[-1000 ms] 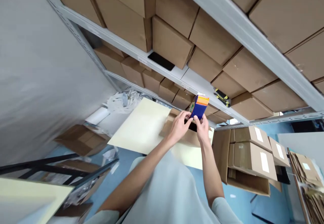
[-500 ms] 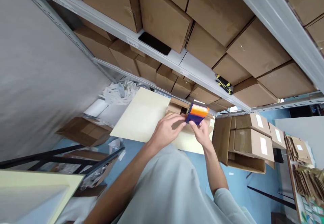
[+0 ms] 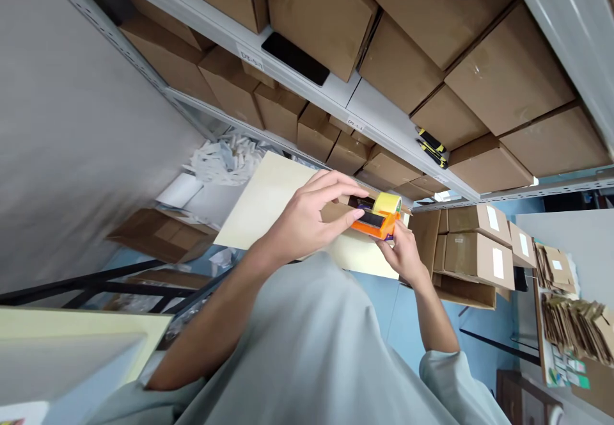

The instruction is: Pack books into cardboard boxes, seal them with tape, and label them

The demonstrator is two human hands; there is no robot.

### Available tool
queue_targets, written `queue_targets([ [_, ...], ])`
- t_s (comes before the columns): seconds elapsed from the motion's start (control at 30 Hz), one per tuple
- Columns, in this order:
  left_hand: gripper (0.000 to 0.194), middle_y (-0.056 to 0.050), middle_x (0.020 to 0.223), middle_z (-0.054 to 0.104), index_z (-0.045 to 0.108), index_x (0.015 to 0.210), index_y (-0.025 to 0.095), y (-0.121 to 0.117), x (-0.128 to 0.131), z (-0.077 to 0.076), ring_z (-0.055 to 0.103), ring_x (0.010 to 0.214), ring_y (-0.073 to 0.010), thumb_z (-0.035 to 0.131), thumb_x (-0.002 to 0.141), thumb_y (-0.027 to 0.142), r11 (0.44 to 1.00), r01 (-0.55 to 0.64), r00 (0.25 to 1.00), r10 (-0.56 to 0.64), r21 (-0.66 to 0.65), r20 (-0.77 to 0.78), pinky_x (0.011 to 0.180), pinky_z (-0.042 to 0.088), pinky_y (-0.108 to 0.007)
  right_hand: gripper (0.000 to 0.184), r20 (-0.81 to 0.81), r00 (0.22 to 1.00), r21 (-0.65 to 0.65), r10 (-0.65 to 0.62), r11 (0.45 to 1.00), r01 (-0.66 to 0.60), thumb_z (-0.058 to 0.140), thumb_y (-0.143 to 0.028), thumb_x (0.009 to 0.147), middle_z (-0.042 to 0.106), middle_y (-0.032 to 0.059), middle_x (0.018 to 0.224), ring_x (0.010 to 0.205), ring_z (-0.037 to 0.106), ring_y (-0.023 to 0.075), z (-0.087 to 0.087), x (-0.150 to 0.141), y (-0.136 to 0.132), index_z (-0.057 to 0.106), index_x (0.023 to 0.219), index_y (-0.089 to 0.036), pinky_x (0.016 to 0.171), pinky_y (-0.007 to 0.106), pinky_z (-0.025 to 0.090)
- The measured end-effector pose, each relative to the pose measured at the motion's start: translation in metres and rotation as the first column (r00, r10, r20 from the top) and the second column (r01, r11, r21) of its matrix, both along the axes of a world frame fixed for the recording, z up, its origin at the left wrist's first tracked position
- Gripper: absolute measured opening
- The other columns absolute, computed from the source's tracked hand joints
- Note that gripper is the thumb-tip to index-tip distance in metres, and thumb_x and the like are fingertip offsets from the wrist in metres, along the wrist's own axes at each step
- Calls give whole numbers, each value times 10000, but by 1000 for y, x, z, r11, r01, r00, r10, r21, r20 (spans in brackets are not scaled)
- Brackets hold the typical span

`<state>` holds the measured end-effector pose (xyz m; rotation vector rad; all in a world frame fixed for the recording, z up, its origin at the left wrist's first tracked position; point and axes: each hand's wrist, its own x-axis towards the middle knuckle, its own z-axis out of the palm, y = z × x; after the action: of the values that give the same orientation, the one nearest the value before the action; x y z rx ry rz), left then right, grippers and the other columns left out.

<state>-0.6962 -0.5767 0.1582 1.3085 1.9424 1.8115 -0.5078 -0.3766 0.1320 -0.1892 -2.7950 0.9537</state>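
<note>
An orange tape dispenser [image 3: 370,225] with a black part and a yellow roll of tape [image 3: 387,203] is held in front of me, above the cream tabletop [image 3: 268,201]. My right hand [image 3: 401,253] wraps round its right end from below. At its left end, my left hand [image 3: 321,214] has the thumb on the black part and the long fingers stretched over the far side. Small dark purple patches show beside and under the dispenser. Behind both hands, a cardboard box [image 3: 330,212] on the tabletop is mostly hidden.
Shelving [image 3: 307,82] full of cardboard boxes runs across the front, with a black phone-like slab [image 3: 295,59] and yellow-black cutters [image 3: 432,148] on its ledge. Stacked cartons [image 3: 474,258] stand at right. An open carton [image 3: 160,234] and white scraps [image 3: 223,162] lie at left.
The held object has turned, so the yellow roll and black part now face me instead of a purple side. My left hand has risen over it; my right hand has moved right and down.
</note>
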Motion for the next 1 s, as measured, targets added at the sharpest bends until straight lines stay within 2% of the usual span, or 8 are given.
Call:
queue_targets([
  [0.23,144,-41,1016,768,788,1001,269,1,-3,-12,669,1035,-231,683,1049,355,1000,18,998,-18,-10,-64,977,580,-415,95,-28,998,130,55,990,-51,605,-290,1072,711,70,921,848,645,249,2,-1,2,595,986,-253,819,379,539],
  [0.4,170,-42,954,769,739,965,249,0,5,-30,679,969,-216,625,1079,301,1000,4,998,-5,-9,-67,920,578,-382,165,64,995,178,83,980,-93,591,-323,1096,705,65,896,836,653,250,3,4,3,576,946,-254,804,373,537],
  [0.5,181,-40,951,758,710,966,244,-2,19,-46,689,932,-200,584,1092,276,999,-20,1000,20,-33,1,881,576,-347,187,210,973,147,94,981,-126,610,-417,1105,723,69,927,853,677,263,6,11,2,601,1018,-252,784,368,542],
  [0.67,171,-27,929,751,698,947,241,-4,42,-73,676,828,-173,581,1065,280,986,-2,975,39,-164,221,807,567,-296,251,426,888,64,176,973,-223,565,-503,1118,745,59,940,810,701,255,18,23,10,633,1079,-265,703,352,534],
  [0.77,166,-13,902,753,715,924,238,-14,31,-84,664,792,-165,607,1026,314,959,-149,913,226,-240,340,765,564,-276,281,525,834,63,173,969,-241,571,-522,1110,740,49,886,734,697,239,27,31,29,652,1027,-266,632,341,497],
  [0.87,149,-10,912,752,732,936,227,-30,3,-96,668,814,-166,677,967,362,880,-357,785,465,-313,410,790,574,-276,333,673,736,62,74,986,-156,587,-551,1086,689,13,717,553,611,205,39,33,55,668,944,-261,534,329,413],
  [0.93,186,-17,909,740,729,927,217,-35,-12,-106,678,841,-177,742,917,402,877,-353,721,477,-325,503,851,595,-302,332,760,649,38,28,995,-87,615,-567,1052,690,1,685,513,580,192,47,29,72,693,976,-254,511,322,392],
  [1.0,267,-23,902,712,713,918,205,-33,-19,-117,684,866,-189,796,874,455,913,-291,638,407,-285,654,920,622,-356,352,801,599,25,9,999,-47,660,-591,998,717,7,708,542,599,197,56,19,85,713,1010,-244,516,317,400],
])
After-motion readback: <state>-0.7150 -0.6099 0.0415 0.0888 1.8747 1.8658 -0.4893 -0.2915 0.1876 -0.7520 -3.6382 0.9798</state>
